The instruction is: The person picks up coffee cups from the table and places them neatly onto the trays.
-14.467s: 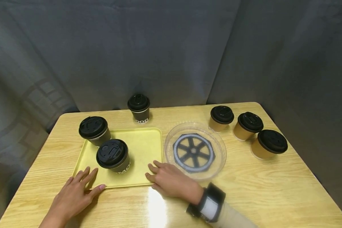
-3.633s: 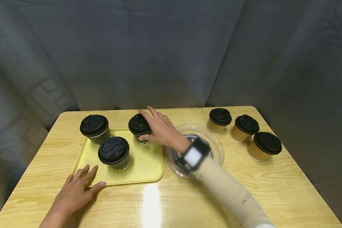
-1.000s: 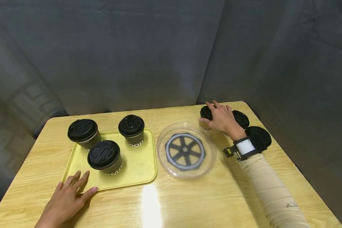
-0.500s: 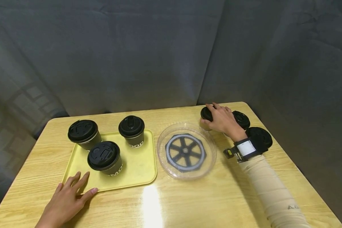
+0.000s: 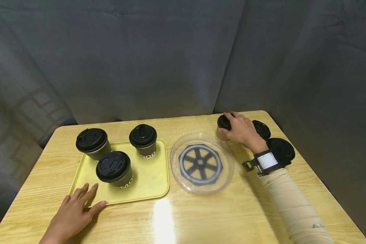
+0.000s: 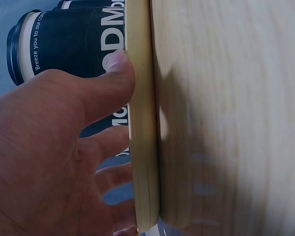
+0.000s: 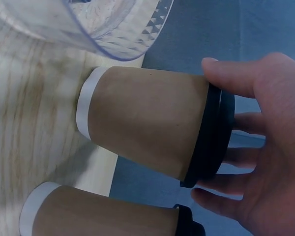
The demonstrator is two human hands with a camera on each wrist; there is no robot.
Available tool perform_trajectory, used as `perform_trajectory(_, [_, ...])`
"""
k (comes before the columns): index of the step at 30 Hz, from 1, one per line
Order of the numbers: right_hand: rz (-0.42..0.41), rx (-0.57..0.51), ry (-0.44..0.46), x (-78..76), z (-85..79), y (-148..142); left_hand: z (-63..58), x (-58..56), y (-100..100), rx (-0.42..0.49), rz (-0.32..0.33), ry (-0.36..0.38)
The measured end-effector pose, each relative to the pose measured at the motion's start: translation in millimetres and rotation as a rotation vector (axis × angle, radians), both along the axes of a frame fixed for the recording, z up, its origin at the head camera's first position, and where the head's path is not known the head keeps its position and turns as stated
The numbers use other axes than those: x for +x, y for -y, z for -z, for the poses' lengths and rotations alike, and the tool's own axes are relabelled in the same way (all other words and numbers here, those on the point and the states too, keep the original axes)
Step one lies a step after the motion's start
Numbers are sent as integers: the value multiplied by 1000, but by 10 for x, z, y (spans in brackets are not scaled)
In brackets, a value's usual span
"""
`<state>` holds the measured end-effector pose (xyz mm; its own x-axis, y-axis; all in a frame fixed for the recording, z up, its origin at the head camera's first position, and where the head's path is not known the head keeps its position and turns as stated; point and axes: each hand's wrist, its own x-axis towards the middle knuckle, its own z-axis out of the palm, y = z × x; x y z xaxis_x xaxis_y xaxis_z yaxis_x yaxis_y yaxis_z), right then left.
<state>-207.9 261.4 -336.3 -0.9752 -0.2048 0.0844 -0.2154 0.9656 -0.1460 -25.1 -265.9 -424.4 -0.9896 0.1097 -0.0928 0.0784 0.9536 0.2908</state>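
Note:
In the head view my right hand [image 5: 244,130] is at the back right, gripping a brown paper coffee cup [image 5: 222,135] by its black lid. The right wrist view shows the thumb on one side of the lid [image 7: 211,132] and the fingers on the other, with the cup's white base at the tabletop. My left hand [image 5: 71,215] rests with spread fingers on the near left edge of the yellow tray [image 5: 147,174]. Three black coffee cups are on the tray: one back left [image 5: 94,145], one in front [image 5: 117,171], one back right [image 5: 143,140].
A clear round plastic dish [image 5: 201,189] with a dark six-spoked wheel shape at its bottom lies between tray and brown cups. Two more lidded cups [image 5: 261,129] [image 5: 281,148] stand right of my right hand, partly behind it. A grey curtain [image 5: 158,61] hangs behind the table.
The third black cup has gone from the table's back onto the tray. My right hand has moved right from there to the brown cup; over the last second both hands hold nearly still.

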Motion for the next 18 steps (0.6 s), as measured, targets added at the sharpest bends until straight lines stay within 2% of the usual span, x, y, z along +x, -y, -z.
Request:
perform_trajectory(9, [0, -20, -85, 24, -153, 33, -6, 12, 13, 3, -11, 11])
perform_trajectory(18, [0, -49, -136, 152, -338, 111, -19, 37, 21, 8, -7, 0])
